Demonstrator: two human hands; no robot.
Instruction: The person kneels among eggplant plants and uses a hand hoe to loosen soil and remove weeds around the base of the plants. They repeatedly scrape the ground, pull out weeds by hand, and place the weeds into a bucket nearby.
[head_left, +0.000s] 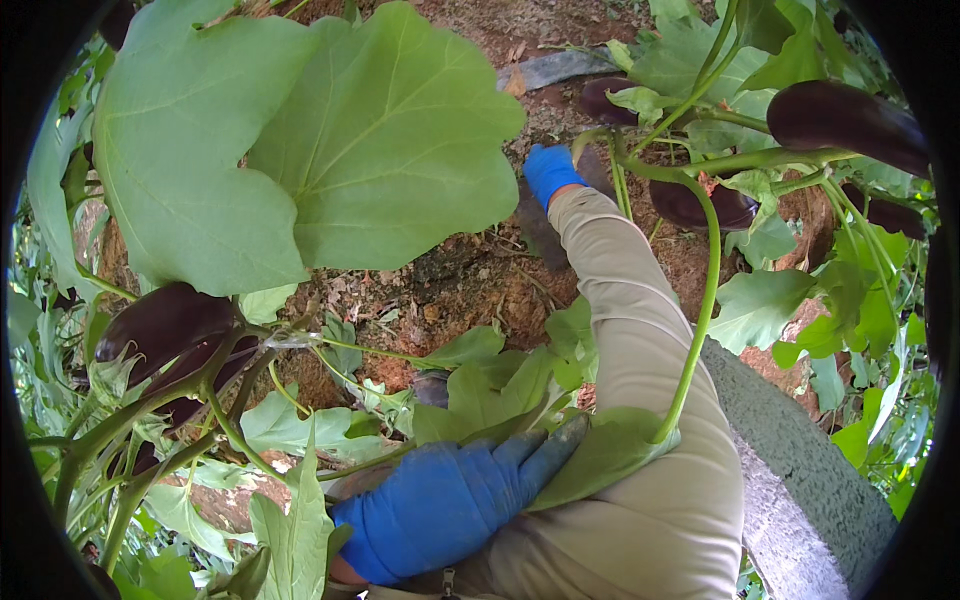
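My left hand (442, 502) wears a blue glove and lies low in front of my body. Its fingers stretch over a green eggplant leaf (604, 457) and touch it; the thumb is hidden. Farther off, my right hand (551, 174), also blue-gloved, reaches in beside a bent green stem (709, 247) of an eggplant plant. Those fingers curl out of sight, so what they hold does not show. Right of it hang dark purple eggplants (694, 204), one larger eggplant (844, 124) higher up. My beige sleeve (637, 315) passes beneath the stem.
Broad leaves (390, 135) cover the upper left. Below them, more eggplants (169, 326) hang among thick stems (142, 409), where a clear tie (289, 340) is wrapped. Reddish soil (420, 300) lies beneath. A grey, rough-textured slab (802, 450) slants along the lower right.
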